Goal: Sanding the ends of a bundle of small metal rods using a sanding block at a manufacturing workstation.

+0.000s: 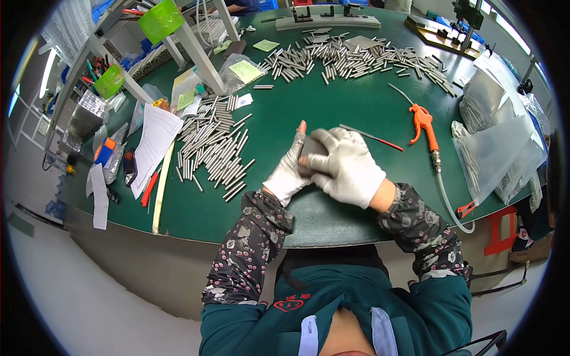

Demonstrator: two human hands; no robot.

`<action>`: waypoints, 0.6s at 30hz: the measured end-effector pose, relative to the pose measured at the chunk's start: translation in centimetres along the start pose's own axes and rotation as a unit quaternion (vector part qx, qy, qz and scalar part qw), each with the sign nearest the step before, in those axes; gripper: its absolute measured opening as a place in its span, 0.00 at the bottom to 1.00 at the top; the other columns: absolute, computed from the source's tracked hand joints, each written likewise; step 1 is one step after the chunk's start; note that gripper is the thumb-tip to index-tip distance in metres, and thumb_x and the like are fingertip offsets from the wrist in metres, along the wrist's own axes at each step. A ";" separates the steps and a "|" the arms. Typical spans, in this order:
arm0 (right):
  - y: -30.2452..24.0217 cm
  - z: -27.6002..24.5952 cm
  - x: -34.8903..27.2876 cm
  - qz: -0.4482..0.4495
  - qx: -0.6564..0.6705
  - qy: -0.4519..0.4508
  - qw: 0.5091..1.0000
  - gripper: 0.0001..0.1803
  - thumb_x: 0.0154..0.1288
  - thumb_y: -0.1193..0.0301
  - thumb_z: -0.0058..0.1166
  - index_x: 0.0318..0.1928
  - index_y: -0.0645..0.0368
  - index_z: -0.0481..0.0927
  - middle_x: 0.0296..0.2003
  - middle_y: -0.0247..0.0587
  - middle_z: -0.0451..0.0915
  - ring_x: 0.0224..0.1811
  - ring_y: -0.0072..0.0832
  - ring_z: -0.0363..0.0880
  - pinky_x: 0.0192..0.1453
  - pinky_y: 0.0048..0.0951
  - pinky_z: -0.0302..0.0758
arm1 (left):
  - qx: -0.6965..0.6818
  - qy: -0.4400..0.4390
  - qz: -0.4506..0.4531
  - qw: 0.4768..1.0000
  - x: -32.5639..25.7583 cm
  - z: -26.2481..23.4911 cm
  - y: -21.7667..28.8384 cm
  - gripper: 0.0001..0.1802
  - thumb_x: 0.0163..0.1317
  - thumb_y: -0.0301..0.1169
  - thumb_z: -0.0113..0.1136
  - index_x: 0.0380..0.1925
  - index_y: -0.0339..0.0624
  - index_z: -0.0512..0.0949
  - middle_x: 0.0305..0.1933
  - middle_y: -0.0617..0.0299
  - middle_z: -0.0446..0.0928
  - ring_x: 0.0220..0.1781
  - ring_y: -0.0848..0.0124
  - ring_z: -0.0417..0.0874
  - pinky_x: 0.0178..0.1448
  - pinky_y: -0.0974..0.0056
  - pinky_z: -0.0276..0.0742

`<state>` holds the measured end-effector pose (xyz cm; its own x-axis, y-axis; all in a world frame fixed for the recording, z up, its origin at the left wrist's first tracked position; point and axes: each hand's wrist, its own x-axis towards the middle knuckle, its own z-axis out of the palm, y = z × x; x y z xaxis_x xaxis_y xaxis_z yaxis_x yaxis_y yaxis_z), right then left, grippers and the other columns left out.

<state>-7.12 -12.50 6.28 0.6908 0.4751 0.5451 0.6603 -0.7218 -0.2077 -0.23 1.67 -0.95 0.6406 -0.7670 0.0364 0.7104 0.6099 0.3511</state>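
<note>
Both my hands are together over the near middle of the table, at a dark grey flat pad (309, 149). My right hand (351, 169), in a white glove with a bare fingertip, is closed on the pad and slightly blurred. My left hand (288, 175), also gloved, is against the pad's left side; its bare-tipped thumb points up and away, while its other fingers are hidden. Whether anything lies between pad and palm cannot be seen. Just beyond my right hand lies a thin rod with a red end (380, 140).
Loose metal pins (217, 142) lie left, with another heap (350, 59) at the back. An orange air gun (423, 124) with a hose and clear bags (493, 154) are right. Papers (155, 142), a red-handled tool (149, 188) and a rack (202, 53) stand left.
</note>
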 end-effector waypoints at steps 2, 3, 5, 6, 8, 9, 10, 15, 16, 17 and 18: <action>2.5 -0.1 0.1 0.067 -0.090 0.042 0.993 0.12 0.44 0.66 0.56 0.33 0.48 0.81 0.44 0.48 0.72 0.44 0.42 0.69 0.45 0.39 0.64 | 0.130 -0.014 0.093 0.987 -1.3 0.4 -0.9 0.56 0.44 0.16 0.62 0.65 0.57 0.36 0.57 0.57 0.62 0.55 0.66 0.68 0.58 0.61 0.68; 3.3 -0.4 0.3 0.128 -0.178 0.083 0.972 0.12 0.43 0.66 0.56 0.33 0.48 0.81 0.44 0.48 0.72 0.44 0.42 0.69 0.45 0.39 0.64 | 0.332 0.008 0.089 0.939 -1.4 -0.1 -0.8 0.55 0.45 0.17 0.62 0.65 0.56 0.36 0.56 0.57 0.63 0.54 0.67 0.69 0.57 0.62 0.68; 1.6 -1.2 0.3 0.094 -0.079 0.017 0.992 0.11 0.43 0.66 0.55 0.32 0.46 0.81 0.43 0.47 0.72 0.42 0.42 0.69 0.44 0.39 0.64 | 0.517 0.034 0.083 0.851 -1.3 0.2 -0.4 0.54 0.46 0.18 0.62 0.65 0.55 0.36 0.56 0.57 0.64 0.53 0.67 0.70 0.57 0.63 0.69; 0.9 -0.5 0.2 0.046 -0.052 0.011 0.998 0.12 0.43 0.66 0.55 0.32 0.46 0.81 0.43 0.46 0.72 0.42 0.42 0.69 0.44 0.39 0.64 | 0.335 0.040 0.059 0.940 -0.8 1.1 -0.4 0.56 0.44 0.17 0.63 0.65 0.56 0.36 0.56 0.58 0.64 0.52 0.68 0.71 0.56 0.65 0.70; 1.1 -0.5 0.7 0.066 -0.031 -0.041 0.997 0.13 0.42 0.66 0.55 0.34 0.45 0.81 0.43 0.45 0.71 0.42 0.42 0.69 0.44 0.39 0.64 | 0.458 0.026 0.139 0.878 -0.9 0.2 -0.7 0.58 0.40 0.15 0.64 0.65 0.62 0.38 0.58 0.61 0.62 0.53 0.69 0.71 0.55 0.67 0.70; 1.7 -0.4 0.8 0.134 -0.158 -0.003 0.978 0.13 0.42 0.65 0.56 0.34 0.44 0.81 0.43 0.45 0.71 0.43 0.42 0.69 0.44 0.40 0.64 | 0.458 0.027 0.139 0.878 -1.5 -0.2 -0.9 0.58 0.40 0.15 0.64 0.65 0.62 0.38 0.58 0.61 0.62 0.53 0.69 0.71 0.55 0.67 0.70; 2.1 -0.5 0.7 0.140 -0.146 0.025 0.979 0.14 0.42 0.65 0.57 0.35 0.44 0.81 0.43 0.45 0.71 0.43 0.42 0.69 0.44 0.40 0.64 | 0.482 0.053 0.108 0.868 -1.7 0.2 -0.8 0.58 0.40 0.16 0.65 0.65 0.59 0.39 0.58 0.60 0.62 0.54 0.69 0.70 0.56 0.66 0.69; 1.1 0.5 0.2 -0.010 0.005 -0.006 1.000 0.14 0.42 0.64 0.57 0.35 0.46 0.81 0.43 0.46 0.71 0.43 0.42 0.69 0.46 0.39 0.64 | 0.389 0.056 0.113 0.912 -1.2 1.2 -0.8 0.60 0.35 0.21 0.70 0.66 0.54 0.40 0.64 0.59 0.53 0.59 0.67 0.63 0.59 0.66 0.64; 2.4 0.3 0.5 0.071 -0.110 0.024 0.991 0.11 0.44 0.64 0.55 0.32 0.47 0.81 0.39 0.44 0.72 0.42 0.39 0.69 0.44 0.37 0.64 | 0.390 0.055 0.114 0.912 -1.4 0.8 -0.8 0.60 0.35 0.21 0.70 0.66 0.54 0.40 0.64 0.59 0.53 0.59 0.67 0.63 0.59 0.66 0.64; 3.7 -0.1 0.4 0.153 -0.225 0.055 0.961 0.08 0.46 0.64 0.54 0.29 0.47 0.81 0.35 0.41 0.72 0.41 0.37 0.69 0.43 0.36 0.64 | 0.502 0.078 0.119 0.853 -1.4 0.6 -0.8 0.60 0.35 0.20 0.68 0.66 0.53 0.40 0.65 0.58 0.52 0.58 0.68 0.63 0.58 0.67 0.64; 4.8 0.1 -0.2 0.172 -0.197 0.072 0.962 0.07 0.47 0.64 0.54 0.29 0.48 0.81 0.36 0.40 0.73 0.41 0.38 0.69 0.42 0.36 0.64 | 0.605 0.100 0.123 0.781 -1.3 0.5 -0.7 0.59 0.35 0.20 0.66 0.66 0.53 0.41 0.66 0.58 0.50 0.56 0.70 0.63 0.58 0.69 0.63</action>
<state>-4.08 -15.99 5.11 0.7818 0.1193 0.6121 0.2165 -0.9724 -0.0870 -1.73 2.15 -0.77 0.8326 -0.5364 0.1383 -0.1591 0.0076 0.9872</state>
